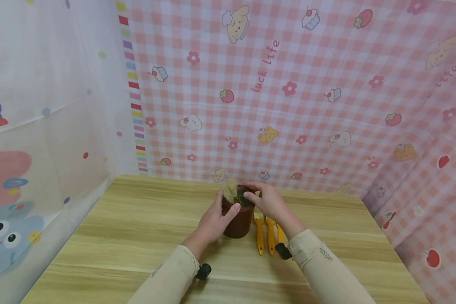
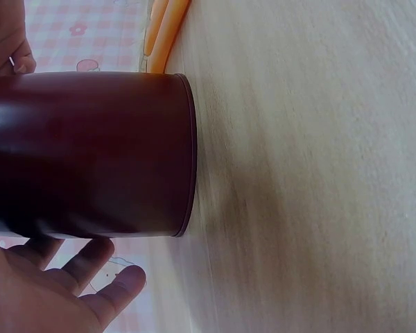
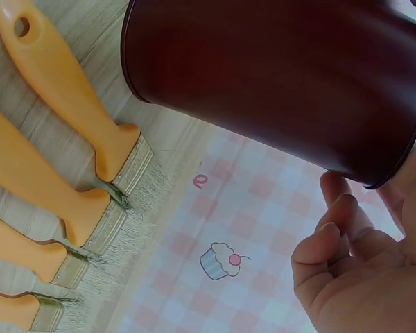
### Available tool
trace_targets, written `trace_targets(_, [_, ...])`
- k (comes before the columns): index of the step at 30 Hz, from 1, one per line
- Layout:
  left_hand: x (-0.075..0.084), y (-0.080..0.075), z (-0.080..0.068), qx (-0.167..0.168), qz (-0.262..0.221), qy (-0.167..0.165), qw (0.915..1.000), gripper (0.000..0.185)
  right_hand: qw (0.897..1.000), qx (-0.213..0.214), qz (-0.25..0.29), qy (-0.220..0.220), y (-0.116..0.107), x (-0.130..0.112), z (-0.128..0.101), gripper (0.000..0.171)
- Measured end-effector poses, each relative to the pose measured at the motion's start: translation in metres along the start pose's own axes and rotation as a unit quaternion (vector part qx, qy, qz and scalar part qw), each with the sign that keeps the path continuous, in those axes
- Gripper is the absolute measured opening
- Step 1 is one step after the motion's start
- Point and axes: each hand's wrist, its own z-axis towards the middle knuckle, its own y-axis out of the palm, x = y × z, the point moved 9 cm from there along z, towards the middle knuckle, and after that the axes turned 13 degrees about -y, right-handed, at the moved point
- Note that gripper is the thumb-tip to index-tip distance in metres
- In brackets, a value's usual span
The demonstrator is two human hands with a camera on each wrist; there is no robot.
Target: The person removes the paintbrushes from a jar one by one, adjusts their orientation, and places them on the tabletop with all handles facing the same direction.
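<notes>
1. A dark red pot stands upright mid-worktop, toward the far edge, a pale tuft at its top.
2. The left hand has its grip curled partway round the pot's left side.
3. The right hand bends over the right rim; whether its grip pinches cannot be told.
4. Orange-handled brushes lie just right.

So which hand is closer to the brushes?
Right. The right hand is at the pot rim, on the side toward the brushes; the left hand is opposite.

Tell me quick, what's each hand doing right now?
Left hand: holding the pot, thumb on the near side, fingers around its left.
Right hand: holding the pot at its rim.
</notes>
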Motion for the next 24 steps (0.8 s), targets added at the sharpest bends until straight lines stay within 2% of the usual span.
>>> trace_targets(8, [-0.0005, -0.0001, -0.0006, 0.000, 0.001, -0.007, 1.0000, 0.085, 1.000, 0.000, 0.010, -0.004, 0.0009, 0.0005, -0.0001, 0.029])
trace_targets(17, [-0.0007, -0.0003, -0.0011, -0.002, 0.003, -0.014, 0.9999, 0.088, 1.000, -0.002, 0.015, 0.006, 0.0017, 0.0010, 0.0007, 0.028])
trace_targets(24, [0.0004, -0.0009, -0.0019, 0.001, 0.007, -0.008, 0.9999, 0.088, 1.000, -0.007, 0.011, -0.008, 0.0023, -0.0018, 0.0005, 0.021])
